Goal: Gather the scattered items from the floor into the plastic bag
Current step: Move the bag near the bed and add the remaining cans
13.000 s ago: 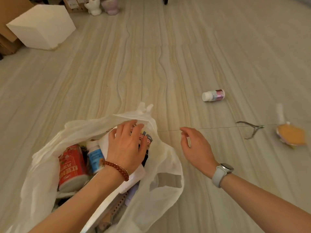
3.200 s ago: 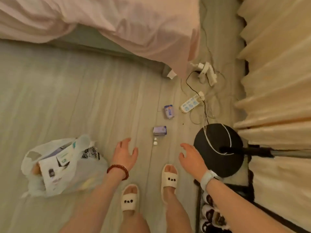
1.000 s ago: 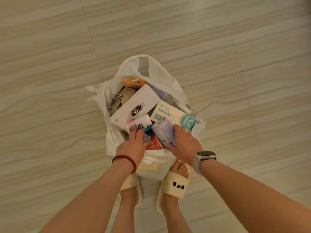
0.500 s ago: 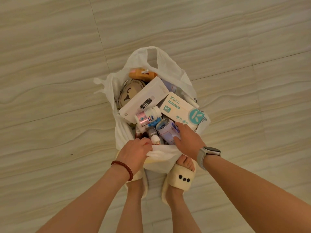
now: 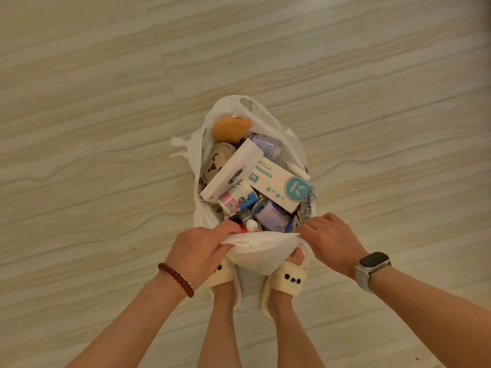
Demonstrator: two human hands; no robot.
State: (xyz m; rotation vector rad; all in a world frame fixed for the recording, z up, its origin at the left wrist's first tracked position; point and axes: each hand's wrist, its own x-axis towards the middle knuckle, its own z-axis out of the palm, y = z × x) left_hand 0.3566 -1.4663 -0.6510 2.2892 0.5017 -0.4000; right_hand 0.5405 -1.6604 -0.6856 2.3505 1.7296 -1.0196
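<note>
Slippers (image 5: 284,277) flank plastic bag (image 5: 255,251), beneath both gripping hands.

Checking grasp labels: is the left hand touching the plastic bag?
Touching. The head view shows the left hand gripping the plastic bag by its near rim, fingers curled round bunched plastic.

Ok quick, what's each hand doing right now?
Left hand: closed, gripping the near rim of the plastic bag.
Right hand: closed, gripping the same rim on its side.

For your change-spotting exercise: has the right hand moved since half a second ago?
Yes. The right hand left the purple can and now grips the plastic bag rim.
</note>
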